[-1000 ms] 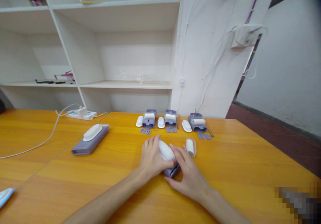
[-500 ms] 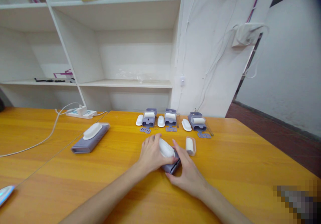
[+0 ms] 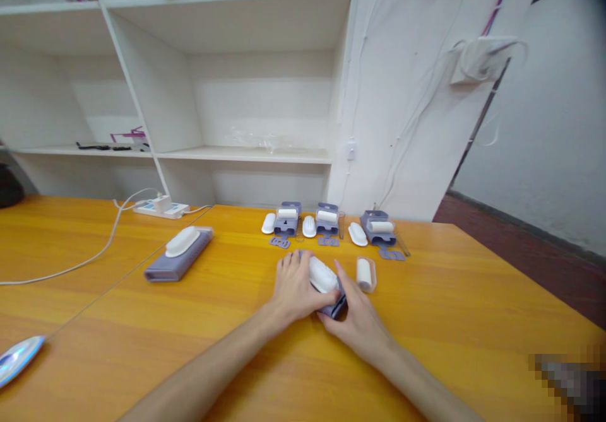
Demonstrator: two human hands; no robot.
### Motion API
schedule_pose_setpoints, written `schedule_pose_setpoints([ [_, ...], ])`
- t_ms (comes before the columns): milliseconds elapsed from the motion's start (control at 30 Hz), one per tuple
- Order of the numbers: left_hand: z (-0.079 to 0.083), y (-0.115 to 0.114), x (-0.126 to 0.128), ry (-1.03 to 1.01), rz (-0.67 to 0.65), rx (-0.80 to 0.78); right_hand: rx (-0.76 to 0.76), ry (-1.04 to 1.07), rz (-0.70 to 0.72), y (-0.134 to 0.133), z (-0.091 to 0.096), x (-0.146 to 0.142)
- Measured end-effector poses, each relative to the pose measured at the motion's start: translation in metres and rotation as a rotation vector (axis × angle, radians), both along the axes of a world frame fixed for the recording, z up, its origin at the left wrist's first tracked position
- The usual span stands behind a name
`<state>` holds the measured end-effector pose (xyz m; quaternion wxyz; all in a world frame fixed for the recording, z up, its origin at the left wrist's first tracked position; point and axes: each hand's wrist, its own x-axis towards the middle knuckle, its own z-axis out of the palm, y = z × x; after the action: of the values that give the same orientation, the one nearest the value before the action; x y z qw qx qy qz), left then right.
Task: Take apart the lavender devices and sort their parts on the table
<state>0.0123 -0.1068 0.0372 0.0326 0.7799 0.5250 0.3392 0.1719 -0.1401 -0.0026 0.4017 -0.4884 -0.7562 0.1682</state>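
On the orange wooden table (image 3: 426, 321), both my hands grip one lavender device with a white oval top (image 3: 324, 277). My left hand (image 3: 296, 288) wraps its left side, fingers curled over the white top. Pressed against its right and near end is my right hand (image 3: 356, 316), fingers closed round the lavender body. Just right of them a small white roller in a clear holder (image 3: 365, 274) lies on the table, untouched.
A row of lavender parts, white caps and springs (image 3: 326, 223) lines the table's far edge. A finished lavender device (image 3: 180, 255) lies to the left, a power strip (image 3: 158, 207) and cable behind it. White shelves (image 3: 227, 151) stand behind. A bluish object (image 3: 19, 359) sits bottom left.
Both hands stay on the device and have shifted slightly away from me; the right hand has closed in on its near end. The camera has tilted a little.
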Motion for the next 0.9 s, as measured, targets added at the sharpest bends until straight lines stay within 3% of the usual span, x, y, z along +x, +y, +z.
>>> schedule_pose_setpoints([
  [333, -0.012, 0.002, -0.003, -0.105, -0.033, -0.028, -0.022, -0.011, -0.016, -0.001, 0.003, 0.002],
  [533, -0.021, 0.017, -0.027, -0.274, -0.312, -0.216, -0.049, -0.046, 0.100, -0.011, 0.007, 0.005],
  [633, -0.020, 0.020, -0.033, -0.398, -0.384, -0.282, -0.055, -0.053, 0.116, -0.010, 0.008, 0.003],
  [800, -0.016, 0.018, -0.018, -0.518, -0.445, -0.376, -0.198, -0.019, 0.114, 0.000, 0.008, 0.004],
  [900, -0.016, 0.018, -0.006, -0.496, -0.416, -0.368, -0.271, -0.007, 0.084, 0.003, 0.008, 0.005],
])
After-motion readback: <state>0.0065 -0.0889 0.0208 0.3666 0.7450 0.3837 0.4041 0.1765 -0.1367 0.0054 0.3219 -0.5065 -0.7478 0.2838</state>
